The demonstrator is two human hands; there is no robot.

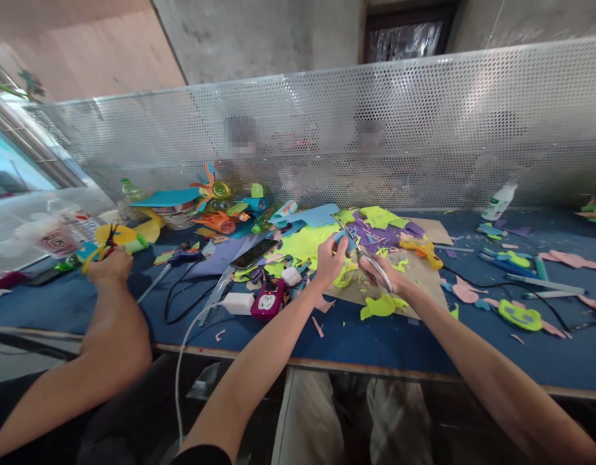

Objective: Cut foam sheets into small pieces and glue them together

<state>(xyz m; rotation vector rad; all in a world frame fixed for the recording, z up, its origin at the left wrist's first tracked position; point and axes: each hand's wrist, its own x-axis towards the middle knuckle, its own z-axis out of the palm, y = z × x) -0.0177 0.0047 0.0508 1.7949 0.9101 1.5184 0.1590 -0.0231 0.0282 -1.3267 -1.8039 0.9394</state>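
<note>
My left hand (332, 256) pinches a small piece of blue paper (344, 241) above the scraps in the middle of the table. In my right hand (381, 274) is a pair of scissors (378, 266), its metal blades pointing up and left beside the blue piece. Whether the blades touch the paper I cannot tell. Behind my hands lie a larger blue sheet (313, 214), yellow-green paper (302, 244) and a heap of purple shreds (375, 232). A brown sheet (426, 284) lies under the scraps near my right hand.
At the left, a co-worker's hand (110, 263) holds scissors at yellow paper. Nearer me lie a phone (254, 253), a magenta power socket (268, 299) and a white charger (238, 303) with its cable. Pens (544, 283) and a hot-glue gun (422, 252) are rightward. A perforated metal screen (317, 142) stands behind.
</note>
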